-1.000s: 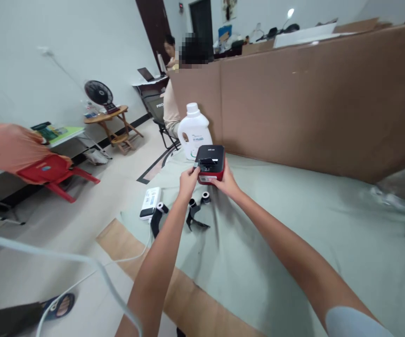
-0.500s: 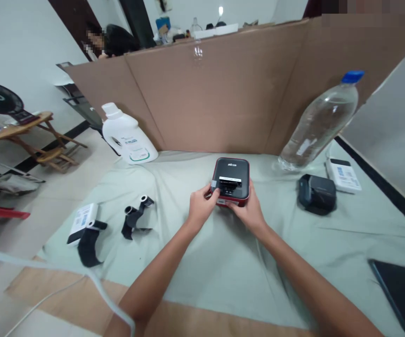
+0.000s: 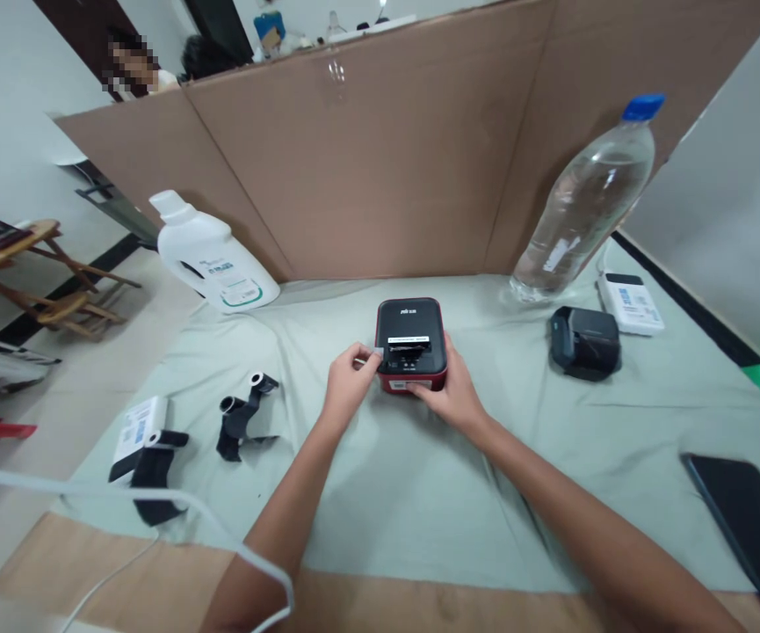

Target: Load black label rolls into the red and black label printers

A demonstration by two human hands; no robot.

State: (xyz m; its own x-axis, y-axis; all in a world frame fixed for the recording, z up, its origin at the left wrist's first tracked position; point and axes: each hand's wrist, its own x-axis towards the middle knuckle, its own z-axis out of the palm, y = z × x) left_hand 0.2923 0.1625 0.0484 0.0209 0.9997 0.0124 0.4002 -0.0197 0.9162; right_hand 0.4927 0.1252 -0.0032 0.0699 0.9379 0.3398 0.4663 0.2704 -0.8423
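Note:
A small black label printer with a red base (image 3: 411, 338) sits on the pale green cloth (image 3: 419, 492) in the middle of the table. My right hand (image 3: 449, 396) grips its front right corner, fingers closed against the red base. Just left of the printer's front corner, my left hand (image 3: 346, 382) pinches a small pale tab of label (image 3: 374, 352) between thumb and fingers. A white label strip shows in the printer's top slot.
A cardboard screen (image 3: 380, 176) walls the back. A white detergent bottle (image 3: 212, 259) stands back left, a clear water bottle (image 3: 583, 207) back right. A black printer (image 3: 583, 341), white device (image 3: 630, 301), black roll holders (image 3: 244, 418), strapped white device (image 3: 142, 444), dark tablet (image 3: 749, 519) and white cable (image 3: 155, 505) lie around.
The printer came from near the detergent bottle to the middle of the cloth. My left hand has drawn a little left off its corner with the tab pinched. The view swung right.

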